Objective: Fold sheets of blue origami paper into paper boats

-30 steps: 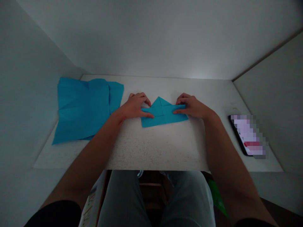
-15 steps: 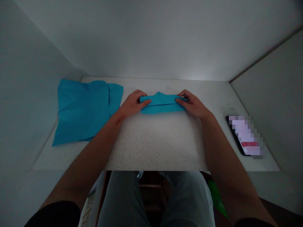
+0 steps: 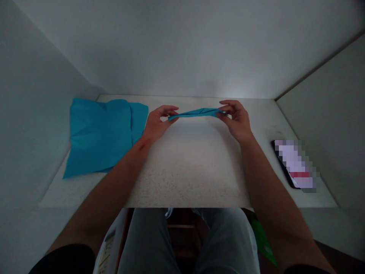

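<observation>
Folded blue piece (image 3: 196, 113): in the middle of the scene toward the far side, stretched between our left hand (image 3: 159, 121) and right hand (image 3: 238, 118); we see it nearly edge-on, and it looks raised off the white tabletop (image 3: 185, 179), though by how much we cannot tell.
Weight and feel: we judge it very light and thin, like paper, a little stiff along its creases — yet soft enough to bow, as its near edge arches slightly between the ends.
Care: we think it would crush or tear sooner than slip; a hard pull from both sides could strain the folds.
Where to hold: the two short ends suit us best, layers pinched flat together with light pressure.
Left-hand pose: closed in a pinch on the left end, thumb on the near side, fingers on the far side.
Right-hand pose: pinching the right end likewise, its upper finger extended above the piece.
Forearms (image 3: 125, 175): both slant in from the near side, our hands turned toward each other.
Blue sheets (image 3: 99, 133): overlapping at the left, partly hidden by our left forearm.
Phone (image 3: 295, 163): at the right, well apart from our right hand.
</observation>
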A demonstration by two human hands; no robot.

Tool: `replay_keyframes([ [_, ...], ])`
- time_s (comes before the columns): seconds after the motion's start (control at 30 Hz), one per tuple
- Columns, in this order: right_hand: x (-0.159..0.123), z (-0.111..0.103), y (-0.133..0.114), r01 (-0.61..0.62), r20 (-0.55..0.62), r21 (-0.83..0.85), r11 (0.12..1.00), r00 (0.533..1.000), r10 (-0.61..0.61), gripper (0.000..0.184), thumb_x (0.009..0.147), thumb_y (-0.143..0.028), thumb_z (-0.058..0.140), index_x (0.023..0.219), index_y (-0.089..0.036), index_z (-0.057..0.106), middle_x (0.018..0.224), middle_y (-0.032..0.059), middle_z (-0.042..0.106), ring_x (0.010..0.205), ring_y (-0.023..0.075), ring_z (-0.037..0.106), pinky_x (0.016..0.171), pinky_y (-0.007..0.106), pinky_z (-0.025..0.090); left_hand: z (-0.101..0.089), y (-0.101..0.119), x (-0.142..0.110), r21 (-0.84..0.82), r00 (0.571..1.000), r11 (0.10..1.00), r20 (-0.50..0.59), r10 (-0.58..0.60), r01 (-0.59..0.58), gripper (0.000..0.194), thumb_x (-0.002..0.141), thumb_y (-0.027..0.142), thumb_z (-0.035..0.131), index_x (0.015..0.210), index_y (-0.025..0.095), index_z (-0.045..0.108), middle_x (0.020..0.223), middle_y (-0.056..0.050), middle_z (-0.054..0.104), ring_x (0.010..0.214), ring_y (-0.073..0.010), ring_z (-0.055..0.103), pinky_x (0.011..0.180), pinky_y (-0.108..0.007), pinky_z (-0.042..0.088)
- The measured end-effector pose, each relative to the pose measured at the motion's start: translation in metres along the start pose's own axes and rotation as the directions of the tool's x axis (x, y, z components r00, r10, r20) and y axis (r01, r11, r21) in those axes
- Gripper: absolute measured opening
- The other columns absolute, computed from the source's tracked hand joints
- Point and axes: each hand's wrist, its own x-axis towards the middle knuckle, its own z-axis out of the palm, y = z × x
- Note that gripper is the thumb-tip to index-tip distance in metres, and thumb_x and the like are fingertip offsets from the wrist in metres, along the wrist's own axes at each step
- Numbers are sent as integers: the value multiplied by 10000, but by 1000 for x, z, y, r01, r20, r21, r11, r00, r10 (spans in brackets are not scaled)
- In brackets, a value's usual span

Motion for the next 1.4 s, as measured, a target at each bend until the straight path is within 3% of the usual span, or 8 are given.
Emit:
replay_keyframes([
  [0.1,-1,-8,-9,75,34,-233,970,997,-69,195,921,-386,778,1108,-332,778,1094,34,802,1097,293,716,997,492,535,-10,12,1,280,989,948,55,140,-150,79,894,306,842,972,296,832,1098,-39,798,1118,-252,690,1129,-494,490],
  [0.2,-1,-15,-13,107,253,-365,925,967,-12,131,906,-337,761,1007,-325,844,1108,63,811,1090,329,706,1065,558,496,-21,15,2,443,962,872,253,103,-210,127,876,243,796,953,317,864,1149,-47,799,1152,-284,670,1169,-557,413],
  [0.4,-3,-25,-5,27,405,-311,950,908,107,256,903,-525,786,1025,-330,898,1135,89,802,1021,325,720,981,529,562,-31,-2,4,259,868,958,495,-23,-123,220,888,377,741,1045,316,882,1183,-59,807,1025,-228,734,966,-414,585],
  [0.67,-6,-32,-2,-85,478,-221,972,859,184,432,818,-755,842,914,-338,905,973,68,777,862,268,697,833,453,562,-31,-6,6,264,865,957,501,-30,-120,269,918,533,782,908,272,847,1164,-66,777,1025,-206,723,978,-383,578],
  [0.83,-4,-27,-7,-1,560,-229,973,817,133,374,836,-728,840,883,-362,902,1026,65,773,1040,310,686,1067,555,502,-24,-3,2,363,894,923,445,-52,-126,243,932,482,790,952,240,806,1268,-79,739,1092,-226,698,1082,-446,505],
  [1.07,-6,-16,4,-26,441,-287,958,884,156,530,807,-671,885,1189,-306,856,1196,118,683,1066,334,659,1027,557,553,-14,6,-6,499,903,864,398,-160,-67,573,921,460,809,1446,281,665,1517,-115,618,1138,-273,671,1198,-552,368],
  [1.2,-8,-13,10,16,365,-394,919,921,140,631,800,-665,898,1304,-296,809,1276,152,644,1236,418,603,1149,654,479,-12,4,-7,512,917,856,368,-152,-64,562,882,510,842,1361,264,685,1496,-126,603,1287,-330,608,1215,-547,344],
  [1.4,-8,-14,10,39,402,-452,891,900,165,603,811,-685,876,1260,-290,800,1302,158,632,1291,450,567,1192,692,411,-13,5,-6,518,911,855,368,-189,-32,558,839,531,878,1280,254,677,1466,-124,602,1344,-357,572,1227,-579,319],
])
